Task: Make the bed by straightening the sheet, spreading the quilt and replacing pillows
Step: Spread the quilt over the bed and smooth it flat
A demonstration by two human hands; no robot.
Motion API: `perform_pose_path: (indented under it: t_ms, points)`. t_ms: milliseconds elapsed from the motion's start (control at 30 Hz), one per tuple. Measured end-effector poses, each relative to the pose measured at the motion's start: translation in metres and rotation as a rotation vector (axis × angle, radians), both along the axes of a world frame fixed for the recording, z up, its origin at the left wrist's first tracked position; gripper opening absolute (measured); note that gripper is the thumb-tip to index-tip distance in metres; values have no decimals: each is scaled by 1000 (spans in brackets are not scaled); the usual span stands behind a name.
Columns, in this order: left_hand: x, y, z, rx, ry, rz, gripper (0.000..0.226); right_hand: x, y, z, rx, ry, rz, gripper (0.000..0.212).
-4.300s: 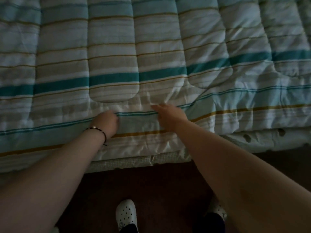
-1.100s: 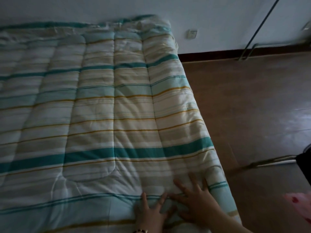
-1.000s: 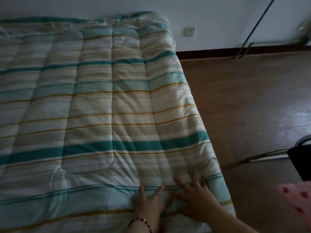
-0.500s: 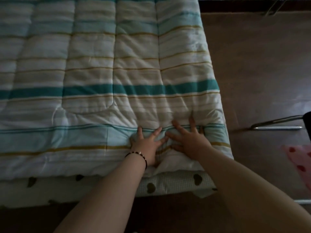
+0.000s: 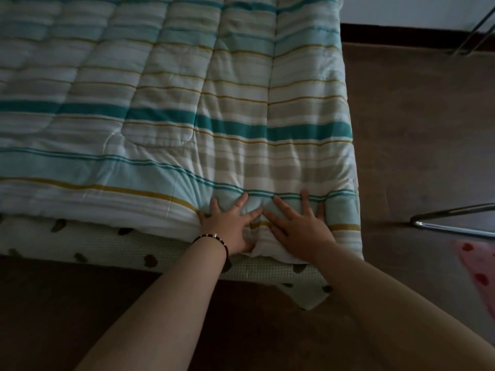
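Observation:
A striped quilt [image 5: 214, 103] in teal, beige and white lies spread over the bed. Under its near edge shows a white sheet [image 5: 128, 247] with dark heart marks, and one corner of it hangs below at the right. My left hand [image 5: 230, 226], with a bead bracelet on the wrist, presses flat on the quilt's near edge, fingers spread. My right hand [image 5: 300, 226] presses flat beside it, close to the quilt's near right corner. The fabric bunches into small folds between and around the two hands. No pillow is in view.
Brown wooden floor [image 5: 417, 145] runs along the bed's right side and in front of it. A chrome tube frame [image 5: 455, 220] stands at the right, with a pink spotted cloth [image 5: 479, 266] below it. More metal legs [image 5: 474, 36] stand by the far wall.
My hands have shifted from the middle of the quilt's near edge to its right corner and now press flat there. The view has tilted down from the far wall toward the bed's edge.

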State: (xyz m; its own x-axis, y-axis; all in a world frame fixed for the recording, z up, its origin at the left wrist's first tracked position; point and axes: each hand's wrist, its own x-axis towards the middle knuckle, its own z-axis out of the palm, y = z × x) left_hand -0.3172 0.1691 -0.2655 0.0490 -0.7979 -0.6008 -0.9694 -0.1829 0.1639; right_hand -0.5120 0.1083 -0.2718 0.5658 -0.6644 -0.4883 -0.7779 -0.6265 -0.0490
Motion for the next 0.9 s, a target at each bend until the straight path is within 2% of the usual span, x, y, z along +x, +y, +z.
perform_pose_path:
  t_ms: [167, 334, 467, 634, 901]
  points:
    - [7, -3, -7, -74, -9, -35, 89, 10, -5, -9, -46, -57, -26, 53]
    - [15, 1, -21, -217, -44, -123, 88, 20, -16, 0, 37, -150, -68, 49]
    - [16, 8, -22, -333, -17, -151, 80, 23, -15, 8, 57, -92, -62, 47]
    - [2, 36, -24, -513, -21, -209, 61, 21, 7, 5, -70, -53, -24, 46]
    - [3, 61, -35, -697, 3, -227, 47, 27, 21, -2, -206, -216, -13, 40]
